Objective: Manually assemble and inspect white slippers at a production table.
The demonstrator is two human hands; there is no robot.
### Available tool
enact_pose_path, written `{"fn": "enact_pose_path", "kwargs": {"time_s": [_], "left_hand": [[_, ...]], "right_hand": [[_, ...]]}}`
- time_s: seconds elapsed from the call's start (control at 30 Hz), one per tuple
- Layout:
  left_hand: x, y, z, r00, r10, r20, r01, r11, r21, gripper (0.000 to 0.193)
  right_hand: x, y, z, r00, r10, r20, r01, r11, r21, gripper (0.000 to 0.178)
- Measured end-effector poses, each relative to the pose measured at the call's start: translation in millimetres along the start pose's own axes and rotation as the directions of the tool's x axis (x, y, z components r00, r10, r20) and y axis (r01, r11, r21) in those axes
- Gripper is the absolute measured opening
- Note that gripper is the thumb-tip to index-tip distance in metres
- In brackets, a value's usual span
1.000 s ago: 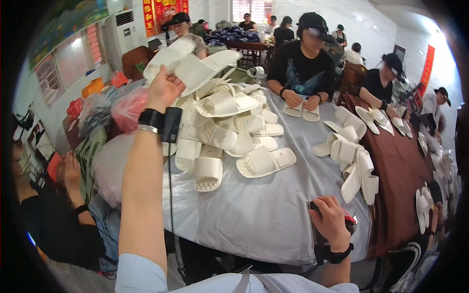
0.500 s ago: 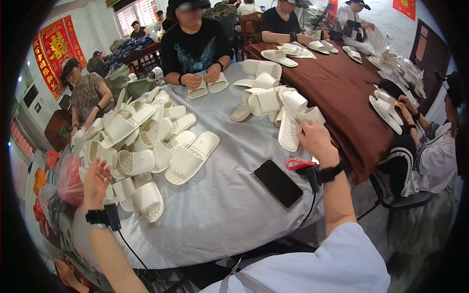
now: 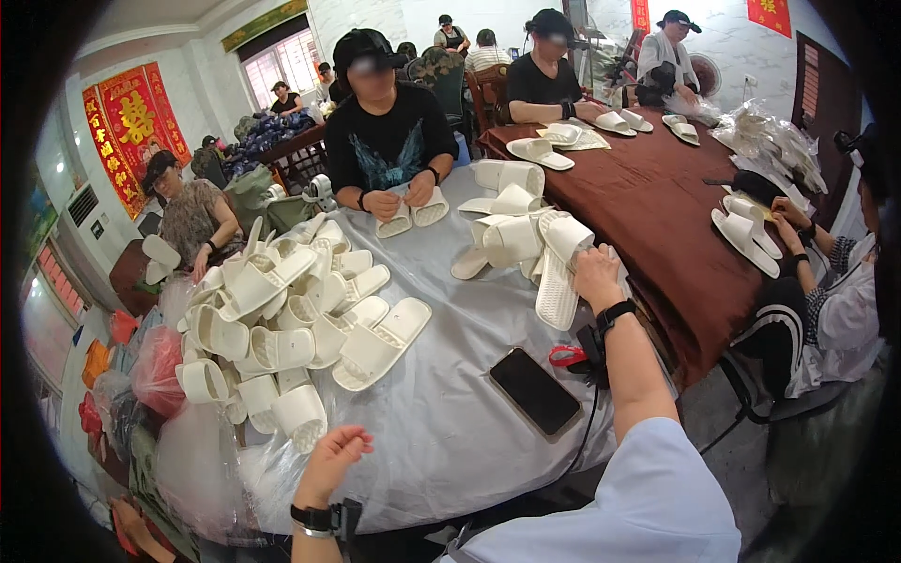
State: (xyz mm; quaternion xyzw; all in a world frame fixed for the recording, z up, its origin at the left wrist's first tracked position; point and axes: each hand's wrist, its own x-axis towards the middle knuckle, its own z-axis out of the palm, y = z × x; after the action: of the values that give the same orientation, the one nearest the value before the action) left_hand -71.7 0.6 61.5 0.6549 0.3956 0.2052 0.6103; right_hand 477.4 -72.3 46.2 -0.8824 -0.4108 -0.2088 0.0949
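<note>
- At 7 o'clock, nearest: a bare left hand, empty, half-open with fingers lightly bent; just beside the big pile's near end.
- Under it all: a counter covered in shiny grey plastic.
- At 5 o'clock: a flat rectangular phone with a black screen, lying face up.
- At 4 o'clock: a small bright-red object, its kind unclear, beside the right wrist's black band.
- At 3 o'clock: a bare right hand, fingers curled against the slipper cluster's near edge; cannot tell whether gripping.
- At 2 o'clock: a loose cluster of creamy-white open-toed slippers, overlapping, some tilted.
- From 8 to 10 o'clock: a big heap of matching white slippers; at its outer side, a translucent pink plastic bag.
- Toward 2 and 3 o'clock: a brown cloth-covered counter, with more white slippers along its far side.
- Near 12 o'clock, farther off: a black-shirted person, both hands at a pair of white slippers.
</note>
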Motion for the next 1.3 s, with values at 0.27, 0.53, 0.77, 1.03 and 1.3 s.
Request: {"fn": "enact_pose_path", "kwargs": {"time_s": [0.27, 0.53, 0.77, 1.03, 1.3], "left_hand": [[-18.4, 5.9, 15.8, 1.0, -0.006, 0.019, 0.006, 1.0, -0.011, 0.029], [-8.6, 29.8, 41.5, 0.984, 0.177, -0.005, -0.177, 0.98, -0.092, 0.036], [2.2, 25.6, 54.0, 0.971, 0.103, -0.217, -0.21, 0.805, -0.555, 0.049], [-2.2, -14.3, 59.0, 0.959, -0.096, -0.266, -0.098, 0.768, -0.633, 0.041], [-7.3, -60.6, 24.2, 0.929, -0.014, -0.37, -0.243, 0.732, -0.636, 0.037]], "right_hand": [[-9.7, 5.5, -50.8, 0.983, -0.01, -0.183, 0.041, 0.985, 0.168, 0.017], [-61.4, -83.5, -158.6, 0.754, -0.364, -0.546, 0.59, 0.741, 0.321, 0.015], [-154.8, -185.9, -156.0, 0.407, -0.847, -0.343, 0.88, 0.262, 0.397, 0.01], [-183.2, -210.3, -139.9, 0.259, -0.942, -0.213, 0.936, 0.19, 0.295, 0.009], [-188.2, -195.9, -142.5, 0.242, -0.969, -0.05, 0.939, 0.221, 0.264, 0.013]]}}
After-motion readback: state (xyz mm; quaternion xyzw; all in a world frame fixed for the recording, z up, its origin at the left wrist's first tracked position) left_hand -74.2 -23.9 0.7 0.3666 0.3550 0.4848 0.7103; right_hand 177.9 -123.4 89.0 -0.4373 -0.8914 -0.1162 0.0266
